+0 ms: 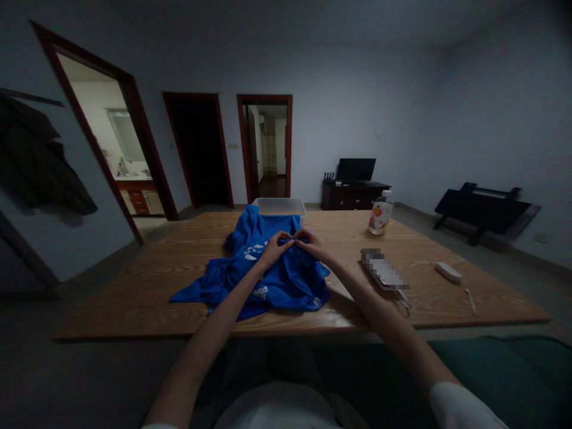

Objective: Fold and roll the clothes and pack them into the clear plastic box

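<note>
Centre frame: left hand (pixel 276 244) and right hand (pixel 310 239) meet, fingers pinching a fold of the blue shirt (pixel 263 271) heaped on worktop (pixel 147 286) (tub (pixel 280 207) just behind).

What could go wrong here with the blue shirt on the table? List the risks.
1. The blue shirt lies bunched, and part hangs near the table front edge; a tug from the left hand or right hand, both pinching the fabric, might drag it off.
2. The fabric reaches the white bin behind; pulling could shift it.
3. The bottle stands upright to the right; a wide sweep of cloth could perhaps tip it.
</note>
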The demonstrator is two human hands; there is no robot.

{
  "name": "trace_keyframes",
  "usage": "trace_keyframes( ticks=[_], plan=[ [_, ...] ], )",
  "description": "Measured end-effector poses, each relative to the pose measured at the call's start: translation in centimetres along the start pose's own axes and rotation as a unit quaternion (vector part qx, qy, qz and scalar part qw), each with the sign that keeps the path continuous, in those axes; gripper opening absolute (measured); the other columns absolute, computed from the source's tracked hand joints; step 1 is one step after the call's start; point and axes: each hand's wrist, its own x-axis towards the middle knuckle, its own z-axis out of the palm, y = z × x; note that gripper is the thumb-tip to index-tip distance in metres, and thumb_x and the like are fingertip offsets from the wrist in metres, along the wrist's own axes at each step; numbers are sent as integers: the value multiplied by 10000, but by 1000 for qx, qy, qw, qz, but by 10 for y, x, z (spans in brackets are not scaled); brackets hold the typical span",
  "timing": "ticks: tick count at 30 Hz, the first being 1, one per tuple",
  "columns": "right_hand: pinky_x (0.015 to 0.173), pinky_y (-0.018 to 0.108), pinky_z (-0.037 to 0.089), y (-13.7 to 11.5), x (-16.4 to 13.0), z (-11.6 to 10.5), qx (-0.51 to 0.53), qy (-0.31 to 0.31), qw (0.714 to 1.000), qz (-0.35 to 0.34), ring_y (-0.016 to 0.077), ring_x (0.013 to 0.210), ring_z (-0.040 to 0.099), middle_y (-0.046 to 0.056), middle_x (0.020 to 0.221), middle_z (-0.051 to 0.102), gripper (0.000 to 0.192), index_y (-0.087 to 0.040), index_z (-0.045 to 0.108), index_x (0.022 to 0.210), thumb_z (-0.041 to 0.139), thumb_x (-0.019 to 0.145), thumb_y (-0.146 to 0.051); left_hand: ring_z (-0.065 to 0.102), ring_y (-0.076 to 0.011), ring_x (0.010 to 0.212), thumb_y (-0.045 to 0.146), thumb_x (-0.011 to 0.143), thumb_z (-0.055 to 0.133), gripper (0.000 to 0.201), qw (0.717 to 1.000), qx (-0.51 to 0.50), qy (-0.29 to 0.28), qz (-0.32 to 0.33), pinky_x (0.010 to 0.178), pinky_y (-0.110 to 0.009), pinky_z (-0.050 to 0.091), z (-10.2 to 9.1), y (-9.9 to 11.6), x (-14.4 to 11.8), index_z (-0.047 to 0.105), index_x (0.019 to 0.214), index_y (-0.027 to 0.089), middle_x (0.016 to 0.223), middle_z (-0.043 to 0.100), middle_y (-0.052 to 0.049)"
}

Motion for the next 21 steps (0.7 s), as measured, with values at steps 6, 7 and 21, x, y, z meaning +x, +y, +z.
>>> trace_keyframes(
  ticks=[6,7,21],
  plan=[
    [815,274,466,4,0,1,-12,12,1000,-15,179,906,603,14,952,648,230,-201,660,985,702,840,-374,655,-222,1022,542,837,689,399,1000,15,-3,-17,958,-353,500,1,0,1,650,985,174,1027,700,-71],
    [817,275,466,4,0,1,-11,12,1000,-15,181,908,603,14,953,649,223,-201,660,984,701,838,-365,658,-220,1007,554,841,677,406,1000,10,-7,-18,950,-350,503,1,0,1,649,978,172,1013,702,-69],
    [835,310,473,2,1,1,6,-8,1000,9,193,901,597,29,955,646,270,-201,651,990,650,905,-457,658,-197,1020,463,832,723,321,1000,21,-7,-3,862,-284,494,-1,1,-2,671,985,186,1039,705,-50]
  ],
)
